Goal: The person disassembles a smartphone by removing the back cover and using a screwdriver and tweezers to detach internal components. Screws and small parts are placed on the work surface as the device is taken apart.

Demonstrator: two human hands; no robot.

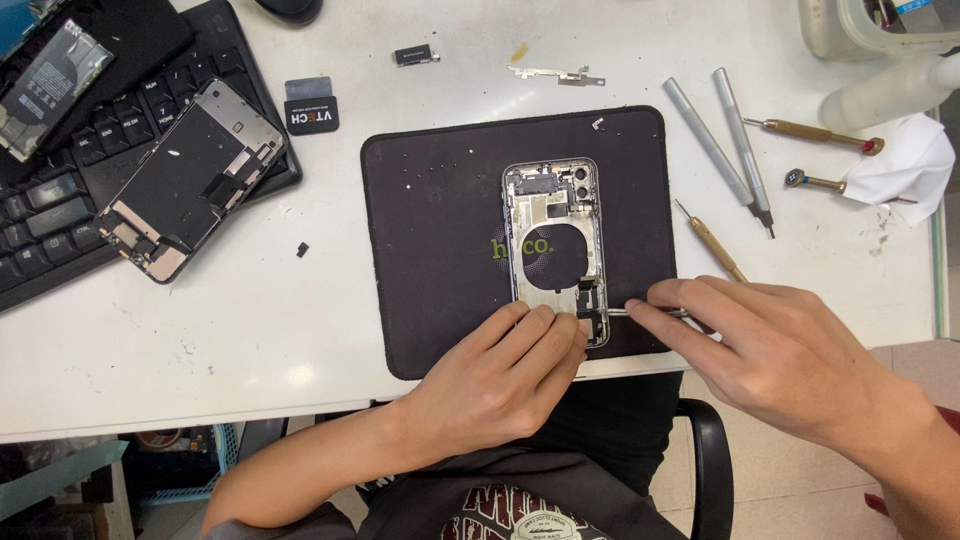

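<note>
An opened phone rear housing, silver-framed with a round black centre [554, 250], lies upright on a black rectangular mat [430, 250] near the front edge of the white table [250, 320]. Your left hand [500, 375] presses its fingers together on the housing's bottom end, pinning it. Your right hand [780, 355] pinches thin metal tweezers [650, 312], tips at the lower right corner. Keep the housing flat and the tweezers low and steady. Slim metal screwdrivers [735, 150] lie toward the table's right edge.
</note>
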